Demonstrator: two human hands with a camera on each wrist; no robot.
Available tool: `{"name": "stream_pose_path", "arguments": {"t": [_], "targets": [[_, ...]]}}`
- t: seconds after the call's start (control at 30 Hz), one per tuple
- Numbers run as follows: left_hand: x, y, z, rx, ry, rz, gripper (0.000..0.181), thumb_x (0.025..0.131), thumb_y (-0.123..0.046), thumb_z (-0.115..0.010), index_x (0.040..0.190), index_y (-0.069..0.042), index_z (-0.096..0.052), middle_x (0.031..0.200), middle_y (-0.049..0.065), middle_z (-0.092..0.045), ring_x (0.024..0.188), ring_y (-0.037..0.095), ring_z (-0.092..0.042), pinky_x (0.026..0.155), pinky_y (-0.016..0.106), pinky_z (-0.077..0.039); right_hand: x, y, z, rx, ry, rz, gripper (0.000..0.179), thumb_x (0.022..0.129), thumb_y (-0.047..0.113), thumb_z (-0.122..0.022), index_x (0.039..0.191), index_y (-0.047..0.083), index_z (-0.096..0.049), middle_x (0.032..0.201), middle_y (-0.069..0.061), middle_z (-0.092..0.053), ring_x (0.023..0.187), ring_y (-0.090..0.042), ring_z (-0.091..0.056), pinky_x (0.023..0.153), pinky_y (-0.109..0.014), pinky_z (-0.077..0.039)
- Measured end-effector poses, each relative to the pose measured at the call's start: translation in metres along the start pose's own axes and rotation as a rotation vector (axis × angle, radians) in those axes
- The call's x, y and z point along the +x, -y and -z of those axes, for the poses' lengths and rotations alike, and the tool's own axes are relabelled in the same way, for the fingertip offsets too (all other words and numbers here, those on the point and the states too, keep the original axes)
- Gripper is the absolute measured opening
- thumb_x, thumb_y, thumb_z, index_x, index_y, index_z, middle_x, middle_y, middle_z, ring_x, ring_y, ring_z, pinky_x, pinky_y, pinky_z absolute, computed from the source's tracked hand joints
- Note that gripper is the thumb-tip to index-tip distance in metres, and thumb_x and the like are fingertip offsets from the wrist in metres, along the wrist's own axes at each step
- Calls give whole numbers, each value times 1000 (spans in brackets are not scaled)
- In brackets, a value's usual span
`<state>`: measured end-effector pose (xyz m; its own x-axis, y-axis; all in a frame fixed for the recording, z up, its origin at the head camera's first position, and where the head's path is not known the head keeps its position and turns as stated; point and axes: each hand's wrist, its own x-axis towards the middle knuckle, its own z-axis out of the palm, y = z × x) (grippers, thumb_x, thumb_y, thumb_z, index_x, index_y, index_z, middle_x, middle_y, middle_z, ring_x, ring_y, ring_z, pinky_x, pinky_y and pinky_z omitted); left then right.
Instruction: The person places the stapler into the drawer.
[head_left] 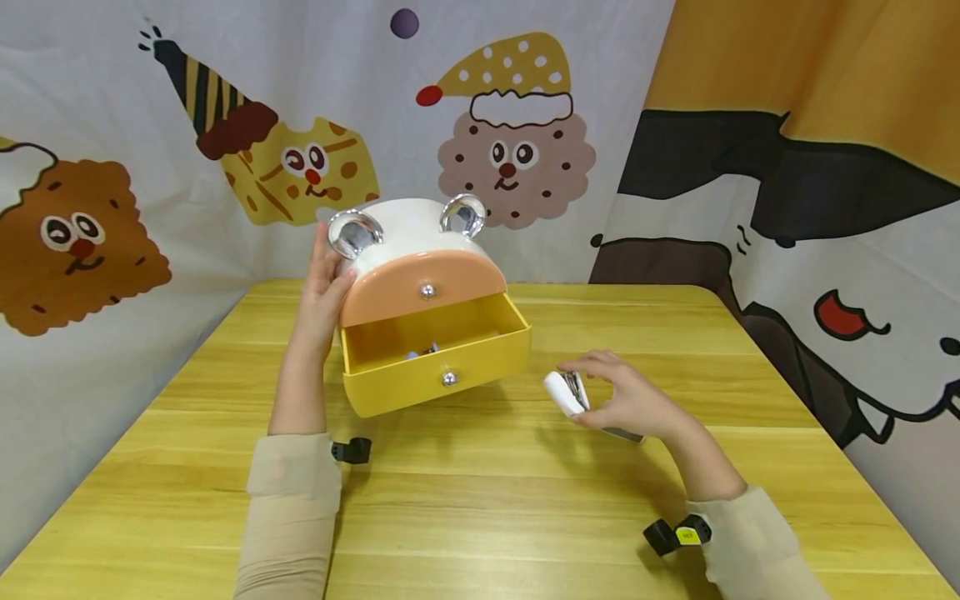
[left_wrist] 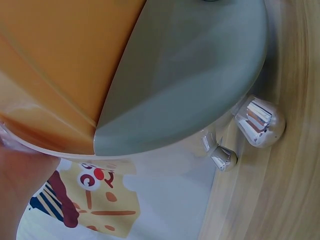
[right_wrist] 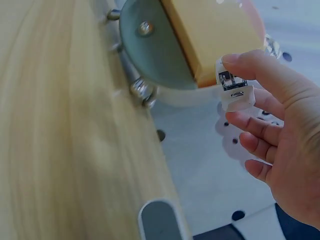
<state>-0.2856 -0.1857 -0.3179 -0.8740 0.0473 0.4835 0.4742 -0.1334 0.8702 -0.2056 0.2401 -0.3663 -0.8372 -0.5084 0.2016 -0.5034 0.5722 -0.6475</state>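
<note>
A small white stapler [head_left: 564, 395] is pinched between the thumb and fingers of my right hand [head_left: 633, 400], above the table right of a drawer box. Its metal inner parts show in the right wrist view, where the stapler [right_wrist: 239, 99] overlaps the box. The white drawer box [head_left: 408, 221] has a peach top drawer [head_left: 390, 292] and silver ears. Its yellow drawer [head_left: 405, 390] is pulled out, with a small purple and dark item [head_left: 423, 352] inside. My left hand [head_left: 324, 292] rests against the box's left side, fingers extended upward, thumb near its front edge.
A grey-topped, white-rimmed rounded object [right_wrist: 161, 220] lies on the table beneath my right hand. The box's grey-green bottom drawer [left_wrist: 185, 80] and silver feet [left_wrist: 260, 122] show in the left wrist view. A cartoon-printed curtain [head_left: 300, 50] hangs behind the wooden table [head_left: 465, 517].
</note>
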Motion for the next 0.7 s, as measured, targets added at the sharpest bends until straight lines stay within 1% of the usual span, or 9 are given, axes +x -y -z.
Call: {"name": "stream_pose_path", "arguments": {"t": [0.07, 0.2, 0.3, 0.43, 0.53, 0.7], "targets": [[0, 0, 0, -1, 0, 1, 71, 99, -7, -45, 155, -33, -8, 150, 18, -29, 127, 23, -39, 101, 24, -38, 1, 7, 1, -24, -17, 25, 67, 69, 20, -86, 130, 20, -60, 128, -2, -53, 116, -27, -45, 87, -53, -43], [0, 0, 0, 4, -1, 4, 71, 99, -7, -44, 154, -34, -8, 150, 18, -30, 126, 22, -40, 100, 23, -38, 3, 22, 3, -27, -39, 54, 67, 68, 17, -86, 130, 23, -60, 126, 3, -54, 114, -21, -45, 89, -50, -42], [-1, 0, 0, 8, -4, 5, 71, 99, -7, -44, 154, -34, -9, 150, 18, -30, 125, 22, -40, 100, 23, -38, 5, 32, 4, -11, -45, 70, 67, 68, 17, -86, 130, 23, -60, 125, 5, -54, 114, -22, -45, 88, -49, -42], [-2, 1, 1, -4, 2, 0, 71, 99, -7, -44, 154, -35, -9, 150, 18, -29, 127, 23, -38, 100, 22, -38, 10, 44, 5, -17, -58, 90, 67, 68, 20, -85, 130, 23, -60, 126, 5, -54, 115, -22, -45, 88, -49, -42], [-2, 1, 0, -15, 7, -5, 71, 99, -7, -45, 154, -35, -9, 151, 18, -28, 130, 23, -36, 101, 23, -37, 15, 53, 4, -32, -71, 101, 67, 68, 22, -85, 130, 23, -60, 126, 5, -54, 115, -19, -44, 89, -49, -42], [-1, 1, 0, -9, 6, -3, 71, 99, -8, -45, 154, -36, -9, 151, 18, -28, 131, 23, -35, 102, 23, -36, 27, 68, 3, -38, -91, 110, 66, 69, 25, -85, 130, 25, -60, 126, 4, -54, 115, -20, -45, 91, -52, -42]]}}
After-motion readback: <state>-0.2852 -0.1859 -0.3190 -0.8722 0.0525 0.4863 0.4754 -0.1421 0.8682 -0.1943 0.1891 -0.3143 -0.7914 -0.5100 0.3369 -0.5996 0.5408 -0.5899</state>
